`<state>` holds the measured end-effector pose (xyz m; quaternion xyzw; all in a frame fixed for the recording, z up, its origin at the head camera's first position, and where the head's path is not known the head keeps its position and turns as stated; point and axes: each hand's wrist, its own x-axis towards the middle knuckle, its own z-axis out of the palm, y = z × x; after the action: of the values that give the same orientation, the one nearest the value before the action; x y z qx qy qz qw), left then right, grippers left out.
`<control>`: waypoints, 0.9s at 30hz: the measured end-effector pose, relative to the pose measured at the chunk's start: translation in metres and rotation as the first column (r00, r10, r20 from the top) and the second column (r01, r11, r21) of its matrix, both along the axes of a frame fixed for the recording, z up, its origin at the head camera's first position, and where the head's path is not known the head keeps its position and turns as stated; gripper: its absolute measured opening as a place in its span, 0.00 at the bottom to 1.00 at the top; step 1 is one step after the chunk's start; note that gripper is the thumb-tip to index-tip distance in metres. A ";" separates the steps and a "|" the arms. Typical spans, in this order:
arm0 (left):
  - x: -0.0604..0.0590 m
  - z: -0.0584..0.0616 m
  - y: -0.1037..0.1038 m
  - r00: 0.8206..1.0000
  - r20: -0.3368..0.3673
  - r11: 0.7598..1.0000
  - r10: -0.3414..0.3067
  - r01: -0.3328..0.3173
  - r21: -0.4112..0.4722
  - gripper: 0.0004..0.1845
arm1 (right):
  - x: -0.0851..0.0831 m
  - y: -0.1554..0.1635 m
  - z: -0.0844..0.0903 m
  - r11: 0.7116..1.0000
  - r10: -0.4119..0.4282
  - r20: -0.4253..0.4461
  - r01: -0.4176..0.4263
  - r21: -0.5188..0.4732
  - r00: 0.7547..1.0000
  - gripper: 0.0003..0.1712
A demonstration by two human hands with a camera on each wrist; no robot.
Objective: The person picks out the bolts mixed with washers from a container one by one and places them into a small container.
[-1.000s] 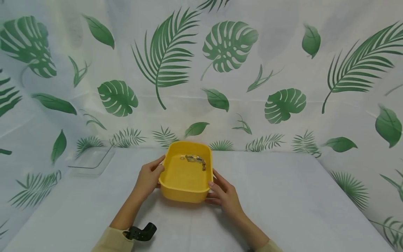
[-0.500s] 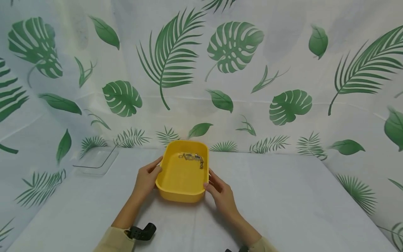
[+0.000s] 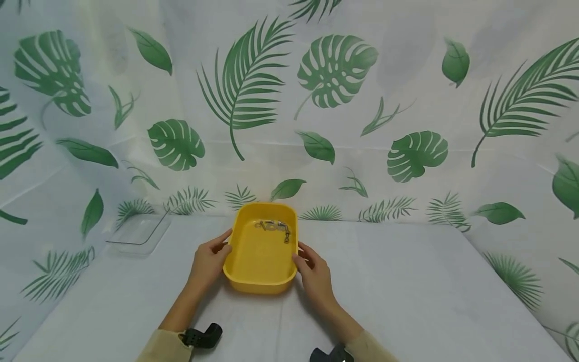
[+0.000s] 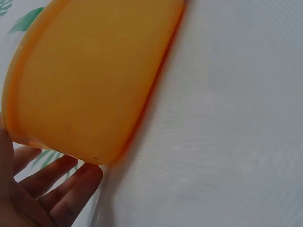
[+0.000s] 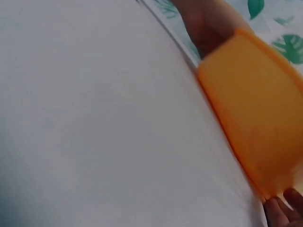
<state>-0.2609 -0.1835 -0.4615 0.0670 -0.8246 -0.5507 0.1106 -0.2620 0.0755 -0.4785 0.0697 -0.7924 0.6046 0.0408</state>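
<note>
A yellow plastic tub (image 3: 260, 261) sits flat on the white table (image 3: 407, 291), close to the leaf-print backdrop. A small metal chain piece (image 3: 273, 227) lies at the tub's far end. My left hand (image 3: 209, 260) rests against the tub's left wall; in the left wrist view its fingers (image 4: 57, 182) lie straight beside the tub (image 4: 90, 80), not wrapped round it. My right hand (image 3: 312, 274) lies along the right wall, thumb by the rim. Only its fingertips (image 5: 284, 210) show in the right wrist view, next to the tub's corner (image 5: 258, 123).
A clear plastic tray (image 3: 137, 234) lies at the table's back left corner. The leaf-print cloth (image 3: 316, 100) rises behind and on both sides. Black wrist mounts (image 3: 201, 336) show near the bottom edge.
The tub was tipped up and held off the table; now it sits flat, a little further left and back. Both hands have loosened from its sides.
</note>
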 end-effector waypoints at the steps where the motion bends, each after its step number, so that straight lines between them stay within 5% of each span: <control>1: 0.000 0.001 0.000 1.000 0.007 1.000 -0.007 0.007 -0.011 0.25 | -0.002 0.000 -0.001 1.000 0.001 -0.004 -0.001 -0.014 1.000 0.27; 6: 0.000 0.015 0.003 0.999 -0.023 0.991 0.024 -0.027 -0.134 0.23 | -0.007 -0.001 -0.003 0.997 0.028 -0.020 -0.029 -0.069 0.999 0.30; 10: -0.001 0.040 0.014 0.994 -0.085 0.967 0.064 -0.083 -0.241 0.20 | -0.007 -0.002 -0.005 0.997 0.046 -0.029 -0.048 -0.067 0.998 0.31; 14: -0.011 0.071 0.034 0.997 0.045 0.942 -0.059 0.070 -0.329 0.19 | -0.007 0.000 -0.004 0.995 0.046 -0.037 -0.048 -0.085 0.998 0.30; 17: -0.024 0.085 0.049 0.966 0.172 0.919 -0.195 0.241 -0.311 0.19 | -0.007 0.003 -0.004 0.996 0.040 -0.030 -0.043 -0.078 0.999 0.30; 21: -0.043 0.087 0.062 0.929 0.227 0.906 -0.292 0.344 -0.246 0.15 | -0.007 0.005 -0.005 0.996 0.047 -0.031 -0.050 -0.075 0.998 0.30; 27: -0.061 0.080 0.071 0.917 0.252 0.892 -0.310 0.372 -0.257 0.13 | -0.009 0.001 -0.010 0.992 0.079 -0.051 -0.084 -0.094 0.996 0.30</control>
<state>-0.3217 -0.1128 -0.3812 -0.0406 -0.9043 -0.4199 -0.0646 -0.2713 0.0762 -0.4887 0.1142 -0.7578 0.6413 0.0382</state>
